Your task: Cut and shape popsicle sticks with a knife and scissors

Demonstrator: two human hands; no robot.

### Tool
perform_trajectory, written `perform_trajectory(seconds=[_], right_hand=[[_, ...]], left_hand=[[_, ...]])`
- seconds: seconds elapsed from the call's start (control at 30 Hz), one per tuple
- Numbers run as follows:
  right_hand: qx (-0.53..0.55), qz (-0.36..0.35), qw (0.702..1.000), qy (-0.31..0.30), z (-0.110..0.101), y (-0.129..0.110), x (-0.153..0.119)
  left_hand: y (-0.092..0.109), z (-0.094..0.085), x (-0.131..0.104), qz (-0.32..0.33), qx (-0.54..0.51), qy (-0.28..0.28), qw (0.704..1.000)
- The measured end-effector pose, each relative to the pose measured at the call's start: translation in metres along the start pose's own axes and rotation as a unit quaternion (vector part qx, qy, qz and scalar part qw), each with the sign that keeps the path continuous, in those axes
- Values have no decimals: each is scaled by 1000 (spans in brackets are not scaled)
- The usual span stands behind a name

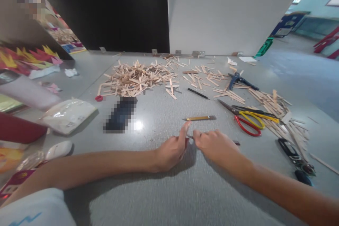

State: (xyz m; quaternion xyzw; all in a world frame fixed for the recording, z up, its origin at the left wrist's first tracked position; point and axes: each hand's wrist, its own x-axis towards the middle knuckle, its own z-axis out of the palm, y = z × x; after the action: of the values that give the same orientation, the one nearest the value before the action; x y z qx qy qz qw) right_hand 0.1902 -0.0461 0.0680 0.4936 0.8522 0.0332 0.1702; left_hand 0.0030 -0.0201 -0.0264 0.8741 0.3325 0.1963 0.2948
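Left hand (171, 152) low over grey table (148, 197), index finger raised, other fingers curled inward; what they close on is hidden, so cannot tell if gripping. Right hand (218, 144) just beside it, knuckles up, fingers folded, thumb side pinching a thin grey piece (190, 136) whose end shows in the gap between the two hands. Dark tip (236, 142) sticks out past right hand's outer side; cannot tell whether same piece.

Yellow craft tool (200, 118) just beyond left index fingertip, lying crosswise. Black pencil (198, 93) farther out, ahead of right hand. Beyond and right of right hand: scissors (237, 112), blue pliers (234, 80) farther off, loose wooden sticks (267, 102) around them. Black device (289, 149) nearer, right of right hand. Heap of sticks (137, 77) well ahead of left hand; dark flat object (120, 114), blurred, between heap and left forearm. Plastic packet (70, 116) and white mouse (59, 149) to left of left hand, beyond the forearm
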Motion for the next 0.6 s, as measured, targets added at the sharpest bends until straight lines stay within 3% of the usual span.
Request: perform_trajectory(seconds=[0.13, 0.33, 0.6], right_hand=[[-2, 33, 999, 12, -2, -12, -6], [10, 4, 1000, -3, 1, 7, 0], [58, 49, 997, -14, 9, 1, -12]], left_hand=[[-1, 1, 0, 9, 5, -4, 1000], [-2, 4, 0, 14, 14, 2, 1000], [1, 1, 1, 43, -41, 16, 998]])
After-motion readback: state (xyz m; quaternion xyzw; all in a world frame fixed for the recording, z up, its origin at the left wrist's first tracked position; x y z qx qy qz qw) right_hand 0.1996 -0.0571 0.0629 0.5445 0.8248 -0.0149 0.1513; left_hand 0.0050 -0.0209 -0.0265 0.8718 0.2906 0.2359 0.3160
